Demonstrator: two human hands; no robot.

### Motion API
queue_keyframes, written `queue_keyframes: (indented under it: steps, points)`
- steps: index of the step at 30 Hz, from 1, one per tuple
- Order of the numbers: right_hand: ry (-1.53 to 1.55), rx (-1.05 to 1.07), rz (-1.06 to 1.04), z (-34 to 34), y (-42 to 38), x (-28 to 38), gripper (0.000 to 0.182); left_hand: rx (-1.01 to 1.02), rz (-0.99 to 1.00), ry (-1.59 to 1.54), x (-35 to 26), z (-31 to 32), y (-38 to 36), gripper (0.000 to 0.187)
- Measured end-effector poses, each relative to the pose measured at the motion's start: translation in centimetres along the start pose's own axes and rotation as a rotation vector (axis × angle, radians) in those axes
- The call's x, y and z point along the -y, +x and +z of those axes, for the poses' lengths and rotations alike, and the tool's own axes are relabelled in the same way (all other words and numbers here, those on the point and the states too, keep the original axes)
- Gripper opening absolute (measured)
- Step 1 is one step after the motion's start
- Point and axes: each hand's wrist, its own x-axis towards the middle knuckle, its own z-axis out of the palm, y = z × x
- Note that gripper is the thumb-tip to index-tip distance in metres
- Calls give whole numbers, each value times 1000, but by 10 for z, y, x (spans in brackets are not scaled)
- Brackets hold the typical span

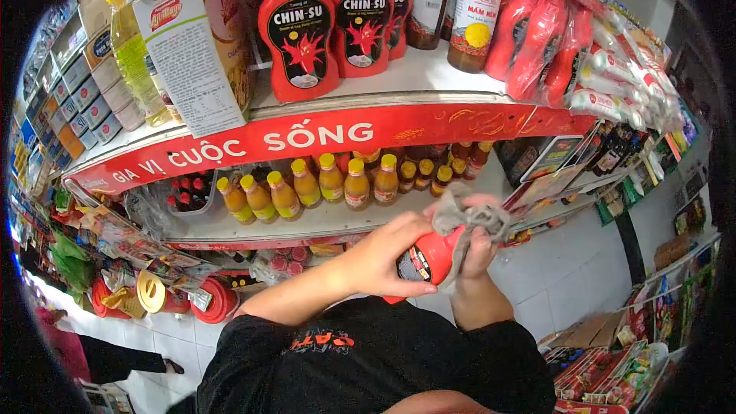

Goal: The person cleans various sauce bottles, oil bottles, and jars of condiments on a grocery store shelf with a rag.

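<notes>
My left hand (389, 251) is wrapped round a red chili sauce bottle (438, 254) with a black label, held tilted in front of my chest. A crumpled grey cloth (469, 222) is in my right hand (481, 254), pressed against the upper end of the bottle. The cloth hides the bottle's cap and some of my right fingers. Similar red chili sauce bottles (299, 38) stand upright on the top shelf (368, 92) ahead of me.
Below the red shelf strip (268, 138), small yellow-capped bottles (330, 178) stand in a row. Brown sauce bottles (474, 19) and plastic-wrapped red bottles (537, 38) are at upper right. A carton (184, 54) overhangs the shelf edge. Another person's leg (126, 356) shows at lower left.
</notes>
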Motion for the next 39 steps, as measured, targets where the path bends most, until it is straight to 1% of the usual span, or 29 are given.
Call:
queue_keyframes:
  steps: [3,4,7,8,11,12,15,16,17,19,20,21,24,25,26,28,31,32,35,36,39]
  points:
    - [-66,-48,-128,-6,3,-7,48,-126,18,95,-7,-6,0,71]
    - [-14,68,-124,-10,9,-11,51,-240,93,163,-5,-7,-2,75]
    - [-127,325,-119,1,11,-6,59,-537,200,190,1,-11,-7,84]
    - [-214,490,-82,-5,5,-9,73,-498,99,207,2,-15,-12,91]
    - [331,457,253,12,-15,-9,89,-464,257,344,-3,-19,5,91]
    - [287,539,114,10,-10,-14,99,-487,234,371,-3,-13,4,93]
    - [343,408,102,16,-5,-7,97,-433,238,548,-8,-23,12,94]
    - [187,432,51,17,5,2,95,-465,238,574,-9,-26,15,95]
    - [83,363,-77,17,12,7,95,-473,207,605,-14,-32,16,91]
    - [-125,224,-332,17,24,13,95,-541,208,708,-19,-45,20,83]
    - [-106,196,-314,15,36,16,95,-550,170,767,-31,-54,25,74]
    - [-130,123,-337,14,49,22,95,-581,113,843,-38,-60,29,68]
    - [-176,-67,-460,20,89,48,88,-509,43,1118,-41,-86,45,58]
    - [-128,-65,-502,23,107,55,84,-495,8,1193,-38,-92,48,57]
    - [-155,-50,-525,28,120,60,81,-482,-27,1268,-37,-97,51,55]
    - [-211,-23,-577,37,142,65,76,-468,-46,1313,-37,-102,52,53]
    - [-366,-83,-568,47,166,50,73,-462,-71,1353,-43,-103,55,53]
    - [-364,-65,-624,52,173,44,71,-462,-88,1342,-45,-103,56,52]
    - [-518,-70,-613,55,183,26,71,-448,-98,1382,-45,-104,56,54]
    - [-731,-132,-626,57,179,28,72,-443,-94,1406,-45,-105,56,55]
    - [-860,-111,-575,60,176,28,72,-441,-94,1407,-44,-106,55,54]
